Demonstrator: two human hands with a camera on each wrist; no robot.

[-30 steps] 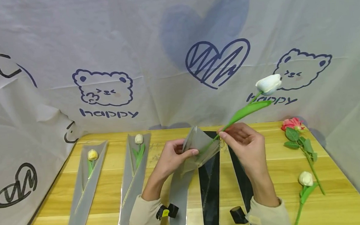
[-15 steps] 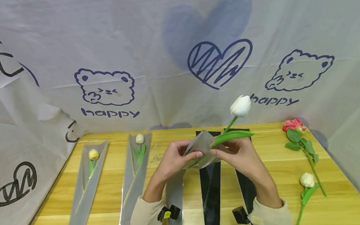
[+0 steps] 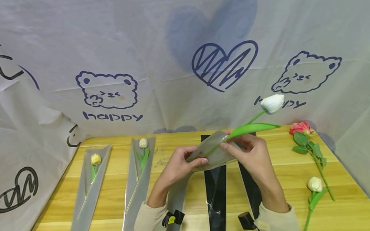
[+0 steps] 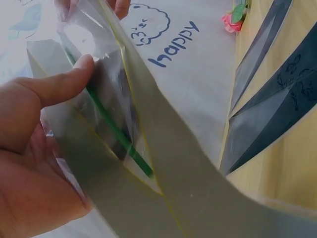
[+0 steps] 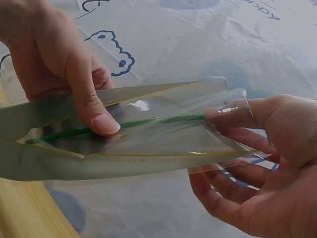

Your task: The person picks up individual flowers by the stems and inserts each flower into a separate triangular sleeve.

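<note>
A white tulip (image 3: 272, 103) with a green leaf slants up to the right. Its stem (image 5: 163, 119) runs inside a grey, clear-fronted flower sleeve (image 3: 216, 159) raised above the table. My left hand (image 3: 178, 165) grips this sleeve, thumb (image 4: 74, 82) flat on its clear front, fingers behind. At the sleeve's mouth, my right hand (image 3: 253, 155) pinches the tulip by its stem, just under the leaf. The stem's lower end shows through the film in the left wrist view, close to where the sleeve's yellow-edged folds meet.
Left on the wooden table (image 3: 111, 198) lie two grey sleeves holding a yellow tulip (image 3: 95, 159) and a white one (image 3: 143, 142). Two black sleeves (image 3: 216, 196) lie beneath my hands. A pink rose (image 3: 301, 128) and another white tulip (image 3: 315, 184) lie at right. A drawn-on cloth hangs behind.
The right hand first came down and left with the tulip, its stem sliding into the sleeve. Since then the bloom has tilted to the right and the sleeve's mouth has turned that way.
</note>
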